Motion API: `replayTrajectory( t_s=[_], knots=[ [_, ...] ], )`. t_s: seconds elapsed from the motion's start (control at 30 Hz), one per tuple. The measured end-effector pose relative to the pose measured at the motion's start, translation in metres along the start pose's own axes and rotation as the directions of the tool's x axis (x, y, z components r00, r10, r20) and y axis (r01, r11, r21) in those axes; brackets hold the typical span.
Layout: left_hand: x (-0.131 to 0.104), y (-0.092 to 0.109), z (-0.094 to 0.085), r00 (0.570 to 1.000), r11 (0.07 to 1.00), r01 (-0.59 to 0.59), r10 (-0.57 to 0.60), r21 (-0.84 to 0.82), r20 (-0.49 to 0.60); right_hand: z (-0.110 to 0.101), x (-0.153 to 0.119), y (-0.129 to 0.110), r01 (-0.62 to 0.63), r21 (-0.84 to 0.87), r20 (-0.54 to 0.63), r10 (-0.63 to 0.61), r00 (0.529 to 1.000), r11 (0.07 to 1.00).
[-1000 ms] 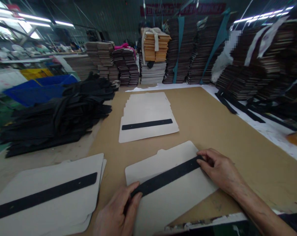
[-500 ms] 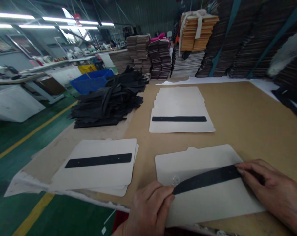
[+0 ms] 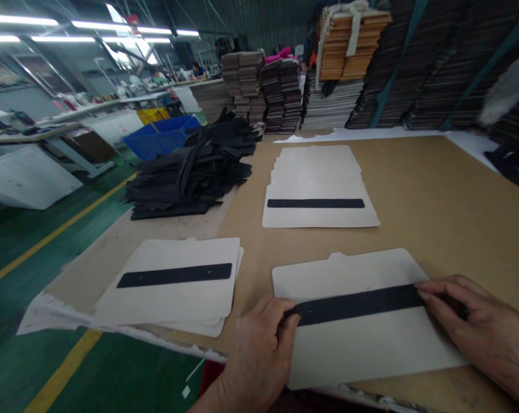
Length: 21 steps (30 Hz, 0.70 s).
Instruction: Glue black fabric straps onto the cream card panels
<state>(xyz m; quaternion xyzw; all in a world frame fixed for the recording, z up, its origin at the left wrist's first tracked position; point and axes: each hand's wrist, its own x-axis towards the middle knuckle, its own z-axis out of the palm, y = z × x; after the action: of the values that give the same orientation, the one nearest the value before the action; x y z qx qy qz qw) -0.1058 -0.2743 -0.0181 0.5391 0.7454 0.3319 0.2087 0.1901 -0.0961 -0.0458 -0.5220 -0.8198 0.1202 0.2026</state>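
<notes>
A black strip (image 3: 358, 305) lies across a pale panel (image 3: 358, 350) with rounded corners at the table's near edge. My left hand (image 3: 263, 344) pinches the strip's left end between thumb and fingers. At the strip's right end, my right hand (image 3: 469, 321) grips it in a thumb-and-finger pinch, low over the panel. The strip looks nearly flat, with small marks near its ends. To the left, another pale panel (image 3: 173, 304) bears a black strip (image 3: 175, 275) and rests on at least one more panel. Farther back, overlapping pale panels (image 3: 313, 172) carry a black strip (image 3: 315, 203) on the nearest one.
A heap of black strips (image 3: 190, 178) sits at the table's left, beside a blue bin (image 3: 160, 137). Stacked dark bundles (image 3: 283, 94) and orange sheets (image 3: 354, 46) stand behind the brown table (image 3: 435, 201). Green floor (image 3: 147, 367) shows beyond the left edge.
My left hand has moved up and slightly left with the strip's left end, and the strip has straightened. It now covers the round mark on the panel. My right hand keeps its pinch.
</notes>
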Motion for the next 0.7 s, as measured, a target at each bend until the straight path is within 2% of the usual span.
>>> replayTrajectory(
  t_s=[0.23, 0.47, 0.6, 0.7],
  knots=[
    [0.0015, 0.0013, -0.0015, 0.997, 0.997, 0.073, -0.075, 0.036, 0.037, -0.0014, -0.0004, -0.0029, -0.034, 0.009, 0.001, 0.034, 0.999, 0.999],
    [0.0018, 0.0027, -0.0008, 0.999, 0.997, 0.038, -0.039, 0.066, 0.013, -0.0065, 0.0000, -0.0083, -0.032, -0.013, 0.033, 0.033, 0.999, 0.999],
    [0.0016, 0.0036, -0.0004, 0.999, 0.992, 0.024, -0.028, 0.126, 0.024, -0.0053, 0.0002, -0.0072, -0.006, -0.027, 0.021, 0.006, 1.000, 1.000],
    [0.0017, 0.0042, -0.0004, 1.000, 0.979, -0.005, 0.006, 0.202, -0.008, -0.0044, -0.0004, -0.0063, 0.046, -0.067, 0.013, -0.045, 0.999, 0.997]
  ],
)
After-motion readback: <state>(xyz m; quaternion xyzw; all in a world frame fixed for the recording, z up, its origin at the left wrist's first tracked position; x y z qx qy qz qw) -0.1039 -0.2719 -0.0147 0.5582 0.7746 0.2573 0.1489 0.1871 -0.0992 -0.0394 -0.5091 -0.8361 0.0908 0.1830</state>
